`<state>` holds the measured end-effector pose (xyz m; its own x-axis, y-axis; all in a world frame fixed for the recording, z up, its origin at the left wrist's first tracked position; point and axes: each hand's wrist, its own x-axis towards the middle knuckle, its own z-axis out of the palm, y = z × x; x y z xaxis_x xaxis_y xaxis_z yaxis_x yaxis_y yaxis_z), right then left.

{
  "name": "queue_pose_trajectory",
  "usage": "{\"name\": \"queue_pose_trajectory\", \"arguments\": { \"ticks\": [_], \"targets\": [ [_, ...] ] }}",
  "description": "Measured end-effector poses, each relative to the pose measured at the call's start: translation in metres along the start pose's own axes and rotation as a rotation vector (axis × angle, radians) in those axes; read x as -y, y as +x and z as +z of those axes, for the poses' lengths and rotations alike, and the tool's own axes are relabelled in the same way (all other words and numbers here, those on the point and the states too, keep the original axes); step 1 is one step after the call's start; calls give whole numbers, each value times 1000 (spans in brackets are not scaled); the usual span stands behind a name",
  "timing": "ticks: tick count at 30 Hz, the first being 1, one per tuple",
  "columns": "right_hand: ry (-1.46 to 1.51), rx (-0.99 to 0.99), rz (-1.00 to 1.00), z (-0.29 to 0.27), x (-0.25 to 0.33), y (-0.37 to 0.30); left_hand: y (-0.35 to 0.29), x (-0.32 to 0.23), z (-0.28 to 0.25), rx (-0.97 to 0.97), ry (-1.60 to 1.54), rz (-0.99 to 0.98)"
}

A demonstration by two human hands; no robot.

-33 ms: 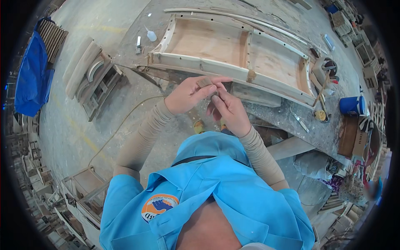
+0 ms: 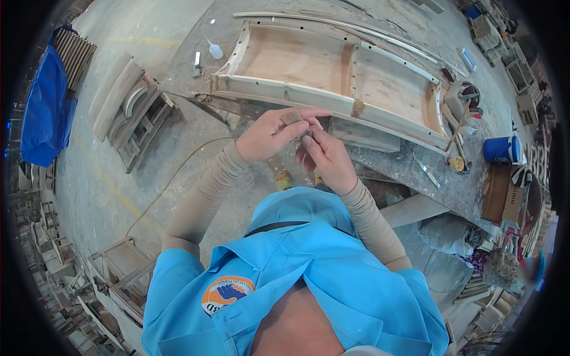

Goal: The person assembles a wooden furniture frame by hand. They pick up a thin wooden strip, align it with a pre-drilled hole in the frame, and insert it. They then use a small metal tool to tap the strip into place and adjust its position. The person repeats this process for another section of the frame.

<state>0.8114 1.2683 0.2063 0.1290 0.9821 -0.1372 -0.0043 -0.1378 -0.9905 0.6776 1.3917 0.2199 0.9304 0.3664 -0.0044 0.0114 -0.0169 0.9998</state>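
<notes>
Just off the near edge of the workbench, my two hands meet in front of my body. My left hand point(image 2: 266, 135) is closed on a small flat brown piece point(image 2: 291, 117), its thumb lying across it and its forefinger stretched out to the right. Whether the piece is sandpaper or wood I cannot tell. My right hand point(image 2: 332, 161) is closed too, thumb and fingertips pinched together against the left fingertips; what lies between them is mostly hidden. Beyond both hands, a long curved wooden frame point(image 2: 297, 56) with a plywood panel and a cross rib rests on the bench.
On the workbench point(image 2: 409, 172) are a white squeeze bottle point(image 2: 215, 50), a pale metal tool point(image 2: 427, 175), a small yellowish pot point(image 2: 456, 164) and a blue bucket point(image 2: 502, 151). Curved wooden parts point(image 2: 127, 104) stand on the floor at left, where a hose point(image 2: 178, 172) runs.
</notes>
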Motion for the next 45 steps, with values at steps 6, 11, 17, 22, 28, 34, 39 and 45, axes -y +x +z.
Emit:
{"name": "queue_pose_trajectory", "arguments": {
  "ticks": [6, 11, 17, 22, 28, 34, 39, 45],
  "targets": [
    [-75, -33, -4, 4, -8, 1, -5, 13, 5, -70, 99, 76],
    [-98, -54, 25, 6, -12, 4, -5, 20, 7, -132, 124, 94],
    [-55, -50, 132, 8, -14, 8, 1, 45, 9, -186, 387, 173],
    [-85, -82, 128, 4, -15, 10, 4, 52, 8, -240, 463, 290],
    [-76, -112, 115, -6, -15, 10, -2, 33, 8, -400, 340, 262],
    [-112, -97, 132, -6, -15, 12, 1, 42, 8, -443, 399, 273],
    [-62, -9, 151, -12, -20, 9, 2, 51, -3, -343, -274, -65],
    [-38, 73, 182, -19, -26, 6, -2, 62, -4, -210, -623, -158]
  ]
}}
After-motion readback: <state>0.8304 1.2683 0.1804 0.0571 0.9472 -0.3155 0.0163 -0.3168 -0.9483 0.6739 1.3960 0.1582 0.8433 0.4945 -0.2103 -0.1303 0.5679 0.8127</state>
